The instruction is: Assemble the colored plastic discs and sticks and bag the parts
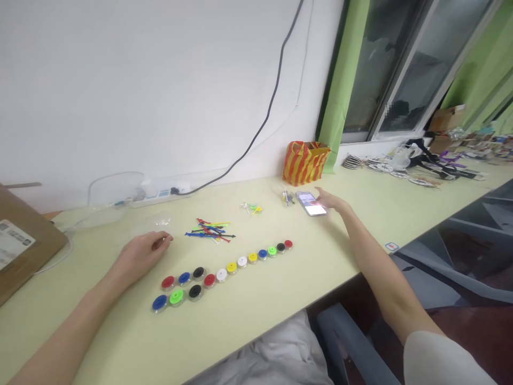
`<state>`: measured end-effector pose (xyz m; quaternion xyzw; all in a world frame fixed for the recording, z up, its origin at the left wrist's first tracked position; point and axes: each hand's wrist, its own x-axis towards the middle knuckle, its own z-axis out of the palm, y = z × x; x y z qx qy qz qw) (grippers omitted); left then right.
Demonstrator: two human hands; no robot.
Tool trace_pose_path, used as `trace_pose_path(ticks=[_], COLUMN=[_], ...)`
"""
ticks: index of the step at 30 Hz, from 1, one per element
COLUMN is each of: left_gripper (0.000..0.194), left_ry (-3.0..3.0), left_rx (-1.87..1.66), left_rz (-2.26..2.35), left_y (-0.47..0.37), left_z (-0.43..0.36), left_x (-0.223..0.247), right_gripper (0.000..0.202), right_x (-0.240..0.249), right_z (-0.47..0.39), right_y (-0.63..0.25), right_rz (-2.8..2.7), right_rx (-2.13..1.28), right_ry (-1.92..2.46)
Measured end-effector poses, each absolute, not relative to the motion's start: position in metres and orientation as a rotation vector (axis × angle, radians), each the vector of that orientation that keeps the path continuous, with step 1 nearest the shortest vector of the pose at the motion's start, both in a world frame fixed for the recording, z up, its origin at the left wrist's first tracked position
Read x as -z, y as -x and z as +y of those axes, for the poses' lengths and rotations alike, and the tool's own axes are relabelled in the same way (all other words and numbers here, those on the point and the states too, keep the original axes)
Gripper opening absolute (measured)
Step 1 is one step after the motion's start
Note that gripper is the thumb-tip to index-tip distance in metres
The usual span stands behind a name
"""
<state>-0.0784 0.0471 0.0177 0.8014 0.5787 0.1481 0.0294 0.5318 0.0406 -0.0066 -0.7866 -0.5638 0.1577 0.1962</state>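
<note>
My right hand [328, 200] is at a lit phone [311, 203] lying on the table, a finger over its screen and the thumb apart. Its fingers are spread and it holds nothing. My left hand [145, 251] rests on the table with fingers curled together; what they hold, if anything, is hidden. Right of it lies a pile of coloured arrow-shaped sticks [210, 230]. Several round coloured caps on clear bases stand in a slanting row, including a red one [167, 283], a green one [177, 297] and a white one [242, 261]. Small white, green and yellow pieces [252, 207] lie farther back.
A cardboard box [34, 240] is at the left edge. Along the wall lies a power strip [160, 197] with a black cable [256, 133]. A red-and-yellow striped bag [305, 163] stands behind the phone. Black and white parts [430, 163] cover the far right. A grey chair [352, 342] is below.
</note>
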Motion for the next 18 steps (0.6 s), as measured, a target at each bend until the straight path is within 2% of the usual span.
trace_pose_path(ticks=[5, 11, 18], left_gripper=[0.049, 0.048, 0.046], left_ry=[-2.489, -2.497, -2.489], left_rx=[-0.452, -0.490, -0.460], left_rz=[1.769, 1.759, 1.765], left_y=[0.077, 0.078, 0.080], left_z=[0.046, 0.047, 0.048], left_x=[-0.019, -0.018, -0.016], right_gripper=[0.096, 0.079, 0.071], right_x=[0.002, 0.009, 0.017], right_z=[0.032, 0.039, 0.043], right_y=[-0.542, -0.548, -0.554], right_rz=[-1.419, -1.329, -1.258], right_rx=[-0.662, -0.631, -0.606], right_ry=[2.043, 2.004, 1.992])
